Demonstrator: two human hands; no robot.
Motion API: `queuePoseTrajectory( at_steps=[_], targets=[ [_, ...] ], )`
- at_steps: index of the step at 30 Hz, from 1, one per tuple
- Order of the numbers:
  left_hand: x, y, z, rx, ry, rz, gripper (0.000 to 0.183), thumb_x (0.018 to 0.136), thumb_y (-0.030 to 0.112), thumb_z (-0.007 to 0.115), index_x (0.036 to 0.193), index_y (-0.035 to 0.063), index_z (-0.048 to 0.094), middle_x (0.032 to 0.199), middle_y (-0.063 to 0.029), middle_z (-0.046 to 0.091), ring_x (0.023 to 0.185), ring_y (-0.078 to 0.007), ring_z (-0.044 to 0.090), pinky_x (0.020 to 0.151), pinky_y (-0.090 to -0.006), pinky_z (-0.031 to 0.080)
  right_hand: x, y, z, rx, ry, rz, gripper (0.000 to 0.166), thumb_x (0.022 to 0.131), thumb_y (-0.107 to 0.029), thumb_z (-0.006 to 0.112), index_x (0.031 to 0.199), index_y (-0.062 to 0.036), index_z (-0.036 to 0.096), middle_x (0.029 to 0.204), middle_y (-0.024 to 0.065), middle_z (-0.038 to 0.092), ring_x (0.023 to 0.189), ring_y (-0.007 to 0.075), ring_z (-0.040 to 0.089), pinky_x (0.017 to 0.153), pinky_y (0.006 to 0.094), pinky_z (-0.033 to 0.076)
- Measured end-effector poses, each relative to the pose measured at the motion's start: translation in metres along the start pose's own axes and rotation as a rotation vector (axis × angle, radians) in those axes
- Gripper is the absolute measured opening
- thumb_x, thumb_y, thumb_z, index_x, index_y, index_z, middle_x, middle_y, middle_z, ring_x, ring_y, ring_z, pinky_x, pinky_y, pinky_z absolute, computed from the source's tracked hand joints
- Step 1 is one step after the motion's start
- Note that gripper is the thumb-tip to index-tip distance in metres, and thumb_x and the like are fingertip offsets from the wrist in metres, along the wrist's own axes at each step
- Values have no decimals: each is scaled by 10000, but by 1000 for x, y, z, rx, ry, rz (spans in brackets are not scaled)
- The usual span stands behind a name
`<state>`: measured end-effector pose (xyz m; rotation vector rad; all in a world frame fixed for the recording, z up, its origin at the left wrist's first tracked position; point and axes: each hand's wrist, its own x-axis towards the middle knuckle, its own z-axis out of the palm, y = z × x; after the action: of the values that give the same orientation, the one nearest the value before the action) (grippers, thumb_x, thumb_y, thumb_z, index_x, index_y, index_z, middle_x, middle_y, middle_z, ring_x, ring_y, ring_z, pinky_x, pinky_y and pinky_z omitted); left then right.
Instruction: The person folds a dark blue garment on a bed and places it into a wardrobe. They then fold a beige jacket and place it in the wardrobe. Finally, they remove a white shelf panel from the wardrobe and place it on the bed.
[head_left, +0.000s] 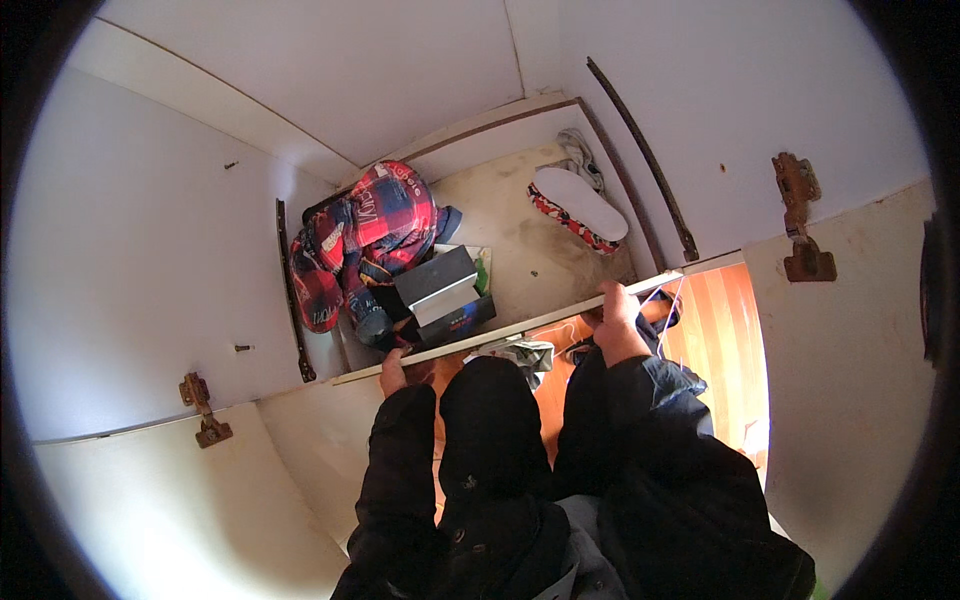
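Note:
A pale wooden drawer (510, 328) sits in the cabinet in front of me. My left hand (394, 373) grips its front panel near the left end, thumb over the top edge. Towards the right end, my right hand (621, 326) holds the same panel; its fingers are partly hidden behind the board. Inside, red and blue plaid fabric (394, 199) lies heaped at the left. Beside it are an opened dark box (439, 279) and a darker box with coloured print (461, 321). An insole (581, 202) with a patterned underside rests at the right, by a crumpled grey cloth (579, 154).
Metal slide rails line the left wall (285, 277) and right wall (641, 154). Rusty hinges carry the open left door (150, 502) and right door (847, 375). Below the drawer, a crumpled bag (532, 356) lies on the wood-patterned floor (712, 315).

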<state>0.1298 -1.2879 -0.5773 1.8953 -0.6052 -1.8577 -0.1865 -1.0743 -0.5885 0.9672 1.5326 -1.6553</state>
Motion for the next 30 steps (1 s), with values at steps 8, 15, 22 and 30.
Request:
queuePoseTrajectory(
  at_steps=[8,15,22,30],
  targets=[
    [-21,3,27,20,-12,33,421,862,451,650,1061,81,616,862,-121,702,655,-248,688,519,-372,495,96,27,-44,-96,-203,-301,233,808,-226,656,955,-66,573,887,101,591,792,274,616,700,424,552],
    [3,2,-29,199,-188,-43,688,870,713,543,1025,48,625,634,-164,648,511,-290,631,451,-411,487,20,-8,-14,-107,-149,73,242,802,-223,694,958,-66,597,881,133,625,819,300,641,729,448,566],
    [-60,63,47,1005,101,1138,372,815,303,700,1086,49,685,775,-165,705,814,-329,705,767,-417,531,53,12,-30,-263,-224,-275,315,772,-228,735,1013,-87,590,822,153,637,728,276,668,653,397,577],
    [-6,88,102,1770,-146,1216,698,761,254,705,1389,52,476,1354,-191,519,1197,-375,536,976,-443,478,8,-14,-5,-182,-23,21,179,837,-193,630,948,-53,624,869,158,669,765,284,693,674,390,586]
  ],
)
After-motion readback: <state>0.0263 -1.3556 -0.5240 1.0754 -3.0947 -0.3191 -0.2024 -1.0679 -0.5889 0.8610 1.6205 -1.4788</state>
